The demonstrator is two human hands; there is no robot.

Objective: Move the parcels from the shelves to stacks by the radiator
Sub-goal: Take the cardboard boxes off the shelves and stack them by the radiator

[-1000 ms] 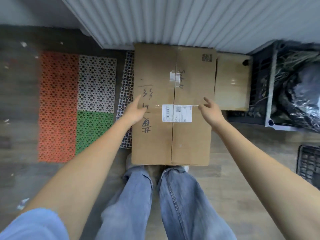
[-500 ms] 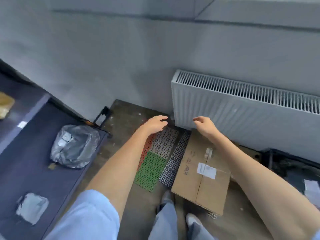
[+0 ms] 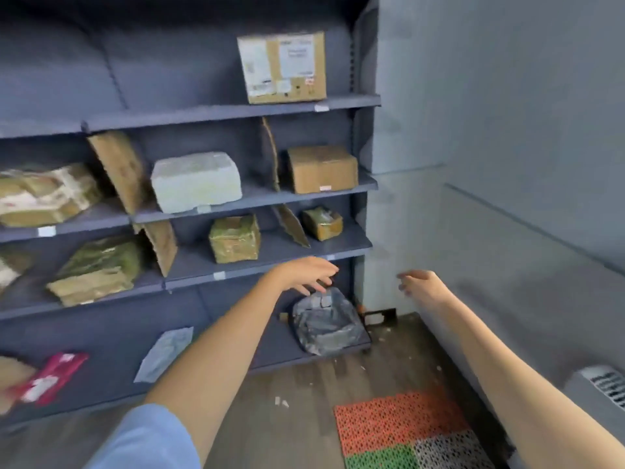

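Observation:
Dark grey shelves (image 3: 236,113) fill the left and middle of the head view and carry several parcels. A labelled cardboard box (image 3: 282,67) stands on the top shelf, a white foam block (image 3: 196,181) and a plain brown box (image 3: 323,169) sit below it, and two tape-wrapped boxes (image 3: 235,238) (image 3: 323,223) lie one shelf lower. A grey plastic bag parcel (image 3: 326,321) lies on the bottom shelf. My left hand (image 3: 304,274) hovers empty just above that bag, fingers loose. My right hand (image 3: 421,286) hangs empty to the right, before the wall. Only a corner of the radiator (image 3: 605,387) shows.
Cardboard dividers (image 3: 118,167) lean between parcels. More wrapped parcels (image 3: 44,194) (image 3: 98,269) lie at the left, a flat white envelope (image 3: 164,353) and a red packet (image 3: 50,377) on the bottom shelf. A perforated orange, green and white mat (image 3: 402,428) covers the wooden floor.
The view swung from the large box on the floor by the radiator, left and up to the shelves. Both empty hands left that box and now reach toward the bottom shelf.

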